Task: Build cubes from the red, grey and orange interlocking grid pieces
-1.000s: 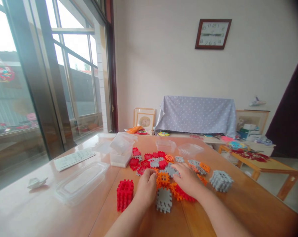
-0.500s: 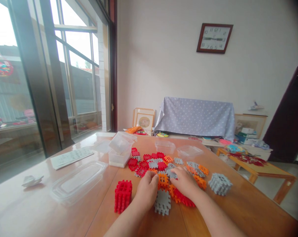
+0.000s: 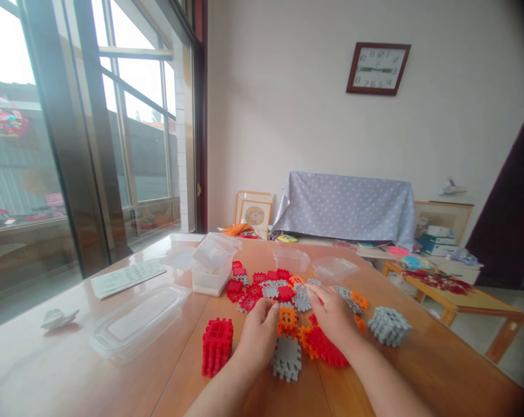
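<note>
My left hand (image 3: 259, 327) is closed over the near side of the pile, thumb and fingers together; what they hold, if anything, is hidden. Just to its right lies an orange interlocking tile (image 3: 287, 317), with a grey tile (image 3: 287, 358) in front of it. My right hand (image 3: 335, 315) has its fingers bent together beside a grey notched tile (image 3: 302, 300); whether it grips anything is hidden. Red tiles (image 3: 327, 347) lie partly beneath this hand. A red block stack (image 3: 217, 346) stands left of my left hand, a grey stack (image 3: 389, 326) at the right.
Behind the pile stand clear plastic boxes (image 3: 210, 281) and a clear tub (image 3: 290, 259). A clear lid (image 3: 140, 321), a written paper sheet (image 3: 128, 279) and a crumpled wrapper (image 3: 59, 318) lie on the left. Another clear lid (image 3: 335, 267) lies at the back right.
My right hand has shifted slightly up and right over the pile, uncovering more of the grey tile and covering orange tiles. My left hand stays almost in place.
</note>
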`<state>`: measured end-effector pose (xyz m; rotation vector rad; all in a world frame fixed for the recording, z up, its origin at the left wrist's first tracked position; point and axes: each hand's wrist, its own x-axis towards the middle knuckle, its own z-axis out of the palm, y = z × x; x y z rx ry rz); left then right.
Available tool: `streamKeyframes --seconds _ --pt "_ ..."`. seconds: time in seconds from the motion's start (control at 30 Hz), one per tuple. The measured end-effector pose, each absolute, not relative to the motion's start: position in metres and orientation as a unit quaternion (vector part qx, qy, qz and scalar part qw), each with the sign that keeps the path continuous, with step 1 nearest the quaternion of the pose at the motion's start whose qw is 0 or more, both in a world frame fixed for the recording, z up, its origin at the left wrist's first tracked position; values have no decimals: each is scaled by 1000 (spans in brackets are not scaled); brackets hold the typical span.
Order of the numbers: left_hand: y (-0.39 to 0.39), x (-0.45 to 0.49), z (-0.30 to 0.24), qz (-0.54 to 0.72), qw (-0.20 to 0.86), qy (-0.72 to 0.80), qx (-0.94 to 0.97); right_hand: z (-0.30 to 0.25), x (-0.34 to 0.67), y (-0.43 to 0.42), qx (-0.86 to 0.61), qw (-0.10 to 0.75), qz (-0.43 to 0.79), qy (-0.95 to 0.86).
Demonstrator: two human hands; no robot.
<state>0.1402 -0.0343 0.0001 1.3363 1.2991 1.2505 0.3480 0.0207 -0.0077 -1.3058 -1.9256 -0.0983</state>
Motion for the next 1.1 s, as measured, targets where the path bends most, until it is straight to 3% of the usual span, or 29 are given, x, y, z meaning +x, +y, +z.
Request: streamKeyframes --seconds 0.13,0.33,0.8,0.97,1.1 --pt "-38 142 7 539 521 463 473 11 329 -2 -436 439 40 -784" --pt "-32 135 8 597 608 362 378 29 309 -26 -359 397 76 -841" --pt "-45 142 16 567 536 427 457 38 314 -34 -447 329 122 -823" --pt "-40 139 9 569 486 474 463 51 324 -46 -468 241 204 -825" --pt "-36 137 4 546 492 484 476 56 323 -53 -468 197 201 -838"
